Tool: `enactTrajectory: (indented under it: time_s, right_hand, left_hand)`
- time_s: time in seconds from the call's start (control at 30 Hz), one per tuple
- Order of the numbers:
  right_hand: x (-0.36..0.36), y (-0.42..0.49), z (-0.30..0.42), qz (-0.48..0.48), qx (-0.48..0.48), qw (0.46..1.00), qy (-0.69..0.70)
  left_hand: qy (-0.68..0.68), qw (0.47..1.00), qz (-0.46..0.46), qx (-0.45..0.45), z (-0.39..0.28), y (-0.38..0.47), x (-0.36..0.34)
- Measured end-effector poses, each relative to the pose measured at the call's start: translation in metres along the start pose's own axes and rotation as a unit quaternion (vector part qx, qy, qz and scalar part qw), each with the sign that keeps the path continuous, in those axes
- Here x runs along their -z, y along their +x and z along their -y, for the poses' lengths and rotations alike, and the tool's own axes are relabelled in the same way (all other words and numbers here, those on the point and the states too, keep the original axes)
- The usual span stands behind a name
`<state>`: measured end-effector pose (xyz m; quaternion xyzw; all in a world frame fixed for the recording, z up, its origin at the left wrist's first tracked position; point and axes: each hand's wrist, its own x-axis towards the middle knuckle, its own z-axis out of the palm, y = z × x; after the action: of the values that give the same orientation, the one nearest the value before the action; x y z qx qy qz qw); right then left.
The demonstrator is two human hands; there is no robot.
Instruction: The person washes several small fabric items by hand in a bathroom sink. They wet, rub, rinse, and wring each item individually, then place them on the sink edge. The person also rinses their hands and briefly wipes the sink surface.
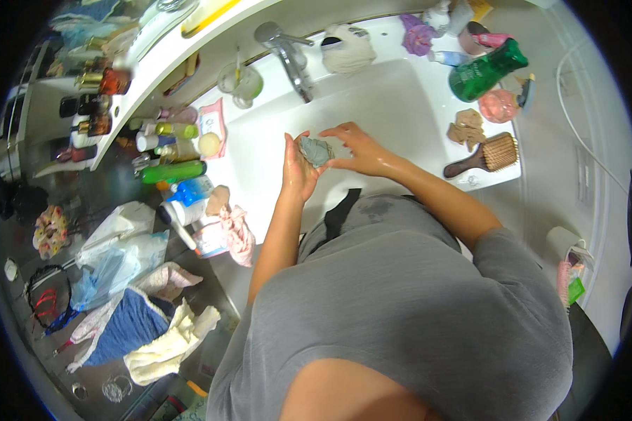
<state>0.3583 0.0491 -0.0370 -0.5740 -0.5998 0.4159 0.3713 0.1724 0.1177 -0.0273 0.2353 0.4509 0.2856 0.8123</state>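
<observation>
A small wadded grey-green cloth (316,151) lies against the palm and fingers of my left hand (299,171), over the near part of a white washbasin (389,116). My right hand (366,151) is just to the right of the cloth, its thumb and fingers spread in a curve around it. The right thumb tip is at the cloth's lower edge; whether it presses on it I cannot tell. Both hands look wet. Behind them, the chrome faucet (294,68) points down into the basin.
A pale bundled cloth (350,50) and a glass cup (247,84) flank the faucet. On the right rim are a green pump bottle (487,71), a tan cloth (467,128) and a hairbrush (487,154). Bottles (174,171) and cloths (131,326) crowd the dark counter at left.
</observation>
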Motion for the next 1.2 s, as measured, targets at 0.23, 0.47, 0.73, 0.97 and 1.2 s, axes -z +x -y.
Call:
enactTrajectory:
  time_s: [0.23, 0.47, 0.73, 0.97, 1.2]
  right_hand:
    - [0.013, -0.001, -0.014, -0.006, -0.057, 0.998, -0.035]
    - [0.116, -0.008, -0.066, -0.269, -0.062, 0.887, -0.37]
    - [0.13, -0.028, -0.079, -0.154, -0.206, 0.773, -0.58]
    - [0.119, -0.02, -0.082, -0.184, -0.19, 0.813, -0.519]
    - [0.089, -0.014, -0.053, -0.112, -0.101, 0.873, -0.465]
  left_hand:
    - [0.002, 0.993, 0.107, 0.056, 0.0, -0.018, -0.031]
    - [0.069, 0.997, 0.028, 0.022, 0.007, -0.008, 0.017]
    - [0.072, 0.993, -0.096, -0.007, 0.021, -0.032, 0.057]
    - [0.29, 0.922, -0.162, -0.197, -0.007, -0.05, 0.082]
    - [0.727, 0.457, -0.378, -0.345, -0.052, -0.068, 0.135]
